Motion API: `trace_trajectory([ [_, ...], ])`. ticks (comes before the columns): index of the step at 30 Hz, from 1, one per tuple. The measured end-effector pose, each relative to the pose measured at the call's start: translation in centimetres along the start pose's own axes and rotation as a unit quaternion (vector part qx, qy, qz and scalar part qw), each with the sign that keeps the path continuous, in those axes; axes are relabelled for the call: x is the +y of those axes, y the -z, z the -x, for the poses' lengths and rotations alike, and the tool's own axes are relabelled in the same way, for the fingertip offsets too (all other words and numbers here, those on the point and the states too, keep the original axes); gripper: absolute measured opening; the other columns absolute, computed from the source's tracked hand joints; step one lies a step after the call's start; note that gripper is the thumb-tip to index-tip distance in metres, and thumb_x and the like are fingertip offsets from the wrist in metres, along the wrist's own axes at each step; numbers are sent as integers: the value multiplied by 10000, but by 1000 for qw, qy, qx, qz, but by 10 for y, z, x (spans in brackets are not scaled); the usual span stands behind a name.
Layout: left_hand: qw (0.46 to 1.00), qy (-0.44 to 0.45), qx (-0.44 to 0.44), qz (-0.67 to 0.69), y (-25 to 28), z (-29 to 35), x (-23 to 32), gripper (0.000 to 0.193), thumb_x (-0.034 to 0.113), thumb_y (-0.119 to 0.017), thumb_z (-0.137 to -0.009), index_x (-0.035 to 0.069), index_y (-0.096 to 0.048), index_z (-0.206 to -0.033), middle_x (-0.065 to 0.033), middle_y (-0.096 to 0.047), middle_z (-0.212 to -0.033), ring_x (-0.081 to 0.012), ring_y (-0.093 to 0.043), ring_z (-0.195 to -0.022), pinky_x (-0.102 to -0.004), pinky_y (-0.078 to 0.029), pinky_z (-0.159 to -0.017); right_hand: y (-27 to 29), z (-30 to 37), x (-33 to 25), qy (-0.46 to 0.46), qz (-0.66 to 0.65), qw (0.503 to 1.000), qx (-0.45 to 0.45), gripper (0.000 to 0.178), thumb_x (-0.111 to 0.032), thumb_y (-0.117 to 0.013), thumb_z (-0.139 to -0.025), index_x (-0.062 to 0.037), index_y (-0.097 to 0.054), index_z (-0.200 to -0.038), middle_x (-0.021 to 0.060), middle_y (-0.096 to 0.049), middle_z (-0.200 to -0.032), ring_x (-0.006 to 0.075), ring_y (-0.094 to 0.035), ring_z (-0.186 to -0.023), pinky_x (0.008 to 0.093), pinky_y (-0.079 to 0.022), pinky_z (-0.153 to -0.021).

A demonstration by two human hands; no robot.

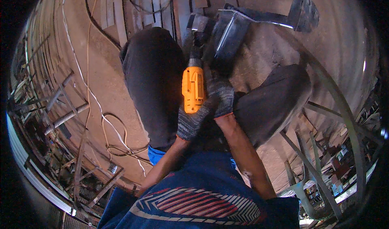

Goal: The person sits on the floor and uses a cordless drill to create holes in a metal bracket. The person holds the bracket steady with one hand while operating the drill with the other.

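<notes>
A yellow power drill (193, 89) points away from me between my legs, its dark chuck close to a small dark metal block (200, 23). My left hand (191, 121), in a grey-and-black knitted glove, is closed at the rear of the drill, where its handle is out of sight. Close against the drill's right side is my right hand (223, 97), gloved the same way; dark shadow hides its fingers. Just beyond it lies a black angular metal piece (231, 34) with a long arm and a plate (304, 12) at its far right end.
Long flat metal strips (160, 10) lie on the brown floor (109, 75) ahead. White and tan cables (103, 117) loop at the left. Metal frames and bars (60, 95) crowd the left side. A curved bar (336, 91) and a chair-like frame (302, 188) stand at the right.
</notes>
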State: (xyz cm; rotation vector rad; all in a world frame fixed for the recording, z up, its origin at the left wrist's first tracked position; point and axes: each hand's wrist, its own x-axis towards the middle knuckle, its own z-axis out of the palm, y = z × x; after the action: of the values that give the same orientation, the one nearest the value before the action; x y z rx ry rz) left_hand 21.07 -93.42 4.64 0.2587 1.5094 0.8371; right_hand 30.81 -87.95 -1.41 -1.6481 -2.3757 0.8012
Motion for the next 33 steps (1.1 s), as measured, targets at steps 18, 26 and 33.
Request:
trace_trajectory([
  [18, 979, -101, 46, -169, -3, -6, 10, 321, 141, -676, -692, 6, -522, -940, -85, -591, -807, -162, -578, -684, -274, -469, -601, -4, -2, -1, -48, -21, 999, -8, 489, -163, -486, -747, -44, -417, -1216, 134, -571, -907, 274, -561, -718, 381, -460, -604],
  [26, 991, -67, 18, -110, 1, -7, 16, 325, 145, -683, -684, 17, -527, -939, -81, -589, -793, -167, -579, -678, -277, -470, -600, -3, 1, -1, -30, -38, 998, 31, 500, -148, -491, -748, -46, -404, -1230, 137, -569, -910, 277, -559, -724, 384, -458, -611],
  [33, 988, -72, 12, -139, 11, -8, 9, 353, 150, -683, -679, 24, -517, -964, -73, -588, -817, -155, -576, -700, -277, -476, -620, -9, -2, -5, -16, -60, 997, 45, 517, -129, -496, -752, -46, -383, -1250, 146, -564, -930, 279, -558, -729, 386, -457, -619],
])
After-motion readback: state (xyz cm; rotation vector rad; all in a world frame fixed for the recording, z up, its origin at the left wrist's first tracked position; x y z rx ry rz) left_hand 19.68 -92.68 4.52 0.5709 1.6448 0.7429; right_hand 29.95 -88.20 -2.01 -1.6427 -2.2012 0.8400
